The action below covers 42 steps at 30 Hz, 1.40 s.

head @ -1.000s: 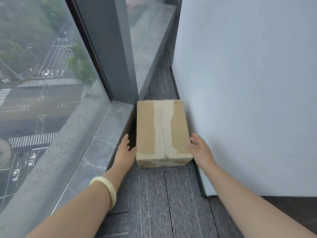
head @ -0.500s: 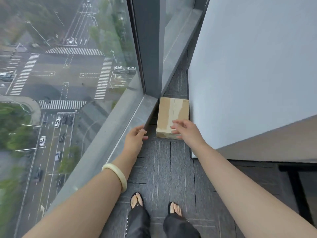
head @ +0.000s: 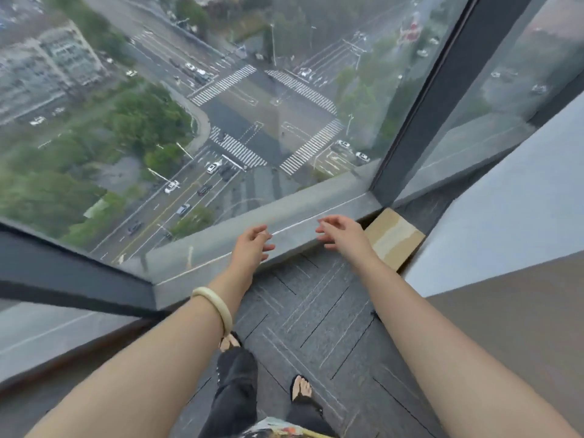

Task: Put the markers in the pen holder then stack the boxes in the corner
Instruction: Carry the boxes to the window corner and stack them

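One brown cardboard box [head: 394, 241], taped along its top, lies on the floor in the corner between the window sill and the white wall. My right hand [head: 343, 234] hovers just left of it, fingers spread, holding nothing and not touching the box. My left hand [head: 252, 245] hangs over the sill edge, also empty with loose fingers; a pale bangle sits on that wrist. No markers, pen holder or other box are in view.
A grey stone window sill [head: 294, 216] runs under floor-to-ceiling glass with a dark mullion [head: 423, 105]. A white wall [head: 505, 210] closes the right side. Grey carpet tiles [head: 316, 308] cover the floor; my feet [head: 300, 388] stand at the bottom.
Both hands have let go of the box and drawn back from it. My view has risen and swung left, so the box now sits small at the right.
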Each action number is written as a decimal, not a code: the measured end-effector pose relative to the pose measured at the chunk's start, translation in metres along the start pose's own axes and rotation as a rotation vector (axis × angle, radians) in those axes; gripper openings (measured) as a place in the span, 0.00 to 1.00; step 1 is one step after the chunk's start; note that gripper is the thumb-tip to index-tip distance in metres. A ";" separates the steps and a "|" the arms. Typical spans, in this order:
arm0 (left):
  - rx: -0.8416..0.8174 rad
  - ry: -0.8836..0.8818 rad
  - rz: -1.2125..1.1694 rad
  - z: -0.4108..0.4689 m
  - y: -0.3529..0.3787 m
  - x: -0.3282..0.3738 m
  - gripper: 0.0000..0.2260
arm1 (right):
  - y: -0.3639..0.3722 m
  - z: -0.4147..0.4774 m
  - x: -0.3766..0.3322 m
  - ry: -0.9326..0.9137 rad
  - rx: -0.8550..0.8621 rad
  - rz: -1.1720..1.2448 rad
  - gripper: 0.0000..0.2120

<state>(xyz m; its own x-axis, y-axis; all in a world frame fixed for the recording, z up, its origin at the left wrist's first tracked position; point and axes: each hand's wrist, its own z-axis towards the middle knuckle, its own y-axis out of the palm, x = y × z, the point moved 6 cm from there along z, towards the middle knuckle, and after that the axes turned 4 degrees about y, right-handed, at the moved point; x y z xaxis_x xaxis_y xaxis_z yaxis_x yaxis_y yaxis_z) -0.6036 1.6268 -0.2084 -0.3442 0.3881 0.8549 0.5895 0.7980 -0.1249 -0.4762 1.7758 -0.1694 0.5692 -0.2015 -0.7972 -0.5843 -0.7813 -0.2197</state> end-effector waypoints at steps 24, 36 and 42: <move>1.411 -0.219 -0.801 -0.624 -0.566 -0.421 0.14 | 0.716 -0.491 0.158 -0.250 -1.226 -0.827 0.09; 1.795 -0.467 -1.061 -0.778 -0.611 -0.576 0.16 | 0.884 -0.642 0.316 -0.210 -1.495 -1.219 0.13; 1.742 -0.519 -1.116 -0.778 -0.680 -0.664 0.19 | 0.978 -0.670 0.392 -0.199 -1.497 -1.381 0.15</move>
<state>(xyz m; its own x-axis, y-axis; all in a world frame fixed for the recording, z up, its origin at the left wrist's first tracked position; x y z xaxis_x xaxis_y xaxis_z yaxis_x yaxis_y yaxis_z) -0.2075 0.4681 -0.2993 -0.2805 -0.6134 0.7383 -0.9559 0.1091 -0.2726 -0.4368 0.5368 -0.3195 0.0068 0.7992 -0.6010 0.9809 -0.1223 -0.1514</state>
